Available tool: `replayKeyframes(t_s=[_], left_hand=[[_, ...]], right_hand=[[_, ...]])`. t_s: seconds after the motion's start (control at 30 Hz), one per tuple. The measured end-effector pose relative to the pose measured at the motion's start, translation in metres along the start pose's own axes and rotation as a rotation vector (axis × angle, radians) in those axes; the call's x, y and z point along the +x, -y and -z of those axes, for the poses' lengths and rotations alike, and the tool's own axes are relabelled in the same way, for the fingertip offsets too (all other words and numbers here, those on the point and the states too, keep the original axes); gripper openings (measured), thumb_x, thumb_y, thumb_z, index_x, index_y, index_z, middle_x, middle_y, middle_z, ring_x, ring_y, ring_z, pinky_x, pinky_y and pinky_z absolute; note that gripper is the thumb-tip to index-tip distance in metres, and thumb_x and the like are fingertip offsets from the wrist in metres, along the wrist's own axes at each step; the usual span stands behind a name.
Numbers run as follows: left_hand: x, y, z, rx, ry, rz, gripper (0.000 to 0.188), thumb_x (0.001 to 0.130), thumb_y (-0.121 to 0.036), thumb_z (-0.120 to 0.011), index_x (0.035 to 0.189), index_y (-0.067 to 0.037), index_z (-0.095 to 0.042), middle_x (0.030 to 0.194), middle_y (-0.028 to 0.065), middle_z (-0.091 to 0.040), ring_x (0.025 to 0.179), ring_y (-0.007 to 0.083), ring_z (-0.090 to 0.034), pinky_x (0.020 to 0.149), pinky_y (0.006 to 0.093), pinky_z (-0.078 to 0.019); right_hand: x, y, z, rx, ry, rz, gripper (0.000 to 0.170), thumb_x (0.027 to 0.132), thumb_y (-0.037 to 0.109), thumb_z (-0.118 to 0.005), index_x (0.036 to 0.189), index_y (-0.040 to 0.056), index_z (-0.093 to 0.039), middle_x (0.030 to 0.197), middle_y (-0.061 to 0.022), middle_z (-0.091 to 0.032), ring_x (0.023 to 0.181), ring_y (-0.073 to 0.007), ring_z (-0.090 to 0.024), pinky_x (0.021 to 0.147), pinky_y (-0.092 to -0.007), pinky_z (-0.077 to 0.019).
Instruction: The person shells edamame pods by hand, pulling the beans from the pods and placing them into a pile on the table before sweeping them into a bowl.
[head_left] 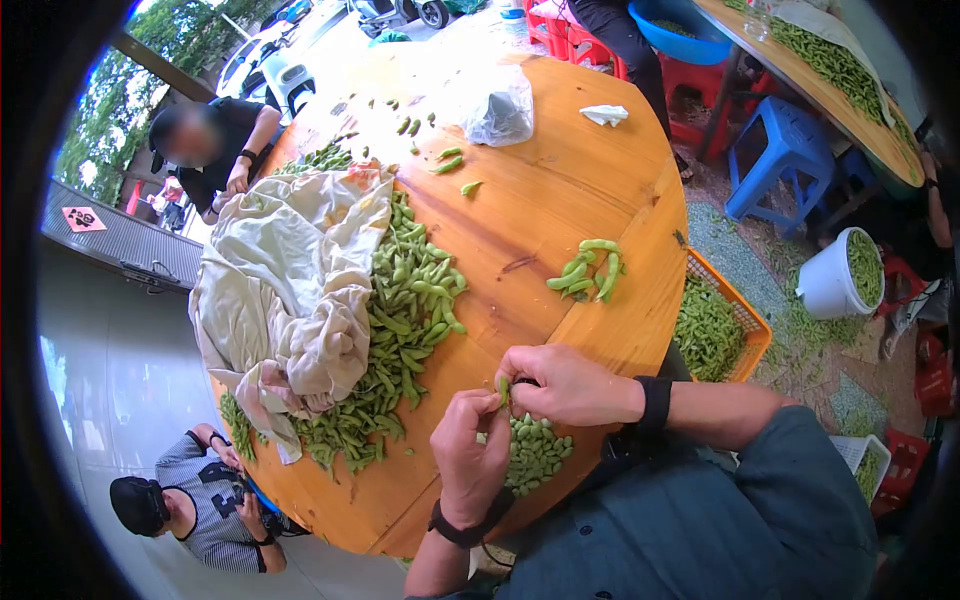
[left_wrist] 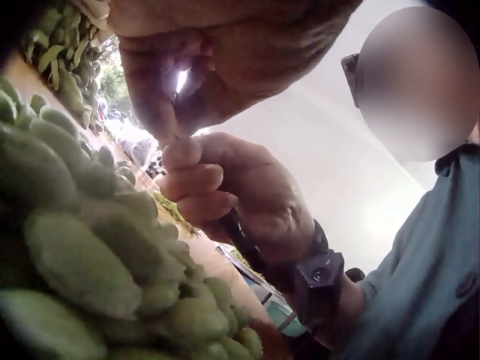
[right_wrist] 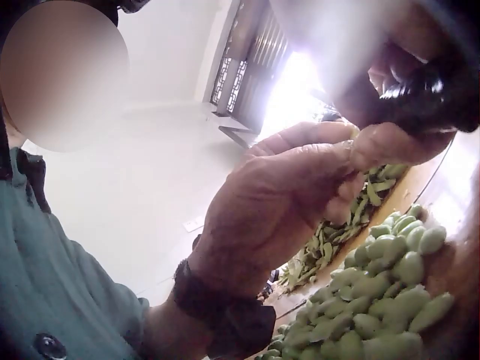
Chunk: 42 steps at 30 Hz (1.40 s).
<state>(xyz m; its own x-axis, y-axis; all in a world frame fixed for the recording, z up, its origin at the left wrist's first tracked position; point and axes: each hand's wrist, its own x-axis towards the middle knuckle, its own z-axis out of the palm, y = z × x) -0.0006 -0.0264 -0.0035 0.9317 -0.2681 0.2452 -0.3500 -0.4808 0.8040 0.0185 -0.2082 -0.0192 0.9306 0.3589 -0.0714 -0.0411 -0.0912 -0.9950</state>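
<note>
Both hands meet at the near edge of the round wooden table (head_left: 600, 330). My left hand (head_left: 468, 455) pinches a small green bean pod (head_left: 504, 390) between thumb and fingers. My right hand (head_left: 575, 385) bends in against the same pod from the other side. Curled in its palm is a shiny black object (right_wrist: 427, 101), whose kind I cannot tell. Right below the hands lies a heap of shelled green beans (head_left: 540, 455), seen close in the left wrist view. A few loose pods (head_left: 590, 270) lie just beyond the right hand.
A large pile of pods (head_left: 410, 310) lies at left, partly under a pale cloth (head_left: 290, 270). A plastic bag (head_left: 498, 115) and white tissue (head_left: 604, 115) sit farther back. An orange crate (head_left: 745, 320) of pods stands right, below the table. Two people (head_left: 190, 490) (head_left: 240, 150) are at the left.
</note>
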Motion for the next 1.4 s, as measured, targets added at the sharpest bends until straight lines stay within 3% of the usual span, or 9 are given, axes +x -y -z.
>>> replayKeyframes(t_s=[0.1, 0.17, 0.33, 0.43, 0.53, 0.6, 0.7, 0.9, 1.4], left_hand=[[-0.001, 0.005, 0.008, -0.111, 0.041, 0.077, 0.014, 0.085, 0.007, -0.068, 0.096, 0.002, -0.061, 0.087, 0.0098, -0.068, 0.070, 0.0126, -0.066, 0.063, 0.0257, -0.0538], [0.005, -0.002, 0.020, -0.657, 0.128, 0.524, 0.012, 0.087, 0.006, -0.068, 0.096, 0.002, -0.061, 0.087, 0.0095, -0.068, 0.070, 0.0138, -0.066, 0.063, 0.0255, -0.0534], [0.010, 0.013, 0.028, -0.993, 0.229, 0.626, 0.011, 0.088, 0.004, -0.065, 0.096, -0.001, -0.061, 0.087, 0.0058, -0.067, 0.067, 0.0117, -0.063, 0.058, 0.0241, -0.0522], [0.010, 0.016, 0.028, -1.139, 0.288, 0.690, 0.009, 0.089, 0.003, -0.065, 0.096, -0.002, -0.060, 0.087, 0.0048, -0.067, 0.068, 0.0116, -0.063, 0.058, 0.0237, -0.0516], [0.006, 0.003, 0.019, -0.730, 0.145, 0.600, 0.009, 0.091, 0.003, -0.064, 0.098, -0.001, -0.059, 0.086, 0.0034, -0.066, 0.069, 0.0100, -0.062, 0.060, 0.0221, -0.0506], [-0.004, 0.002, 0.017, -0.230, 0.113, 0.328, 0.010, 0.092, -0.003, -0.066, 0.099, 0.002, -0.061, 0.086, 0.0074, -0.067, 0.071, 0.0151, -0.065, 0.068, 0.0286, -0.0530], [-0.004, 0.005, 0.021, 0.035, 0.126, 0.142, 0.015, 0.089, -0.001, -0.067, 0.101, 0.002, -0.061, 0.085, 0.0117, -0.066, 0.074, 0.0212, -0.066, 0.068, 0.0309, -0.0523], [-0.005, 0.004, 0.018, 0.199, 0.069, 0.013, 0.016, 0.086, 0.001, -0.069, 0.100, 0.001, -0.061, 0.087, 0.0168, -0.064, 0.078, 0.0324, -0.065, 0.068, 0.0362, -0.0523], [-0.007, -0.003, 0.014, 0.168, 0.001, -0.050, 0.012, 0.089, 0.000, -0.067, 0.099, 0.001, -0.062, 0.087, 0.0167, -0.065, 0.077, 0.0326, -0.066, 0.069, 0.0367, -0.0526]], right_hand=[[0.003, -0.004, 0.000, -0.132, -0.013, 0.188, 0.015, 0.088, 0.005, -0.053, 0.100, -0.0010, -0.059, 0.073, -0.0105, -0.068, 0.064, -0.0191, -0.067, 0.060, -0.0331, -0.0535], [0.004, 0.000, 0.003, -0.150, 0.015, 0.196, 0.015, 0.087, 0.005, -0.053, 0.099, -0.0010, -0.059, 0.073, -0.0108, -0.068, 0.063, -0.0206, -0.067, 0.059, -0.0338, -0.0536], [0.004, 0.013, 0.004, -0.052, 0.085, 0.100, 0.014, 0.086, 0.007, -0.054, 0.092, -0.0028, -0.061, 0.075, -0.0151, -0.069, 0.065, -0.0249, -0.068, 0.061, -0.0376, -0.0545], [0.004, 0.008, 0.001, 0.256, 0.154, -0.119, 0.013, 0.088, 0.007, -0.052, 0.094, -0.0016, -0.061, 0.073, -0.0094, -0.068, 0.061, -0.0161, -0.066, 0.055, -0.0321, -0.0545], [0.006, 0.005, 0.001, 0.340, 0.127, -0.207, 0.014, 0.089, 0.007, -0.051, 0.096, -0.0009, -0.060, 0.072, -0.0055, -0.067, 0.061, -0.0101, -0.064, 0.052, -0.0278, -0.0538], [0.005, 0.007, 0.003, 0.194, 0.133, -0.114, 0.015, 0.089, 0.008, -0.051, 0.096, -0.0011, -0.061, 0.073, -0.0069, -0.068, 0.061, -0.0120, -0.065, 0.053, -0.0288, -0.0544], [0.004, 0.012, 0.007, 0.083, 0.196, -0.106, 0.013, 0.093, 0.009, -0.053, 0.100, 0.0003, -0.059, 0.076, -0.0049, -0.067, 0.061, -0.0097, -0.063, 0.054, -0.0268, -0.0542], [0.007, 0.018, 0.005, 0.072, 0.184, -0.128, 0.012, 0.094, 0.011, -0.053, 0.096, 0.0011, -0.060, 0.074, -0.0045, -0.067, 0.059, -0.0099, -0.063, 0.053, -0.0266, -0.0540], [0.011, 0.008, 0.003, 0.163, 0.198, -0.132, 0.014, 0.090, 0.012, -0.054, 0.092, 0.0006, -0.061, 0.070, -0.0049, -0.066, 0.057, -0.0100, -0.062, 0.052, -0.0269, -0.0521]])
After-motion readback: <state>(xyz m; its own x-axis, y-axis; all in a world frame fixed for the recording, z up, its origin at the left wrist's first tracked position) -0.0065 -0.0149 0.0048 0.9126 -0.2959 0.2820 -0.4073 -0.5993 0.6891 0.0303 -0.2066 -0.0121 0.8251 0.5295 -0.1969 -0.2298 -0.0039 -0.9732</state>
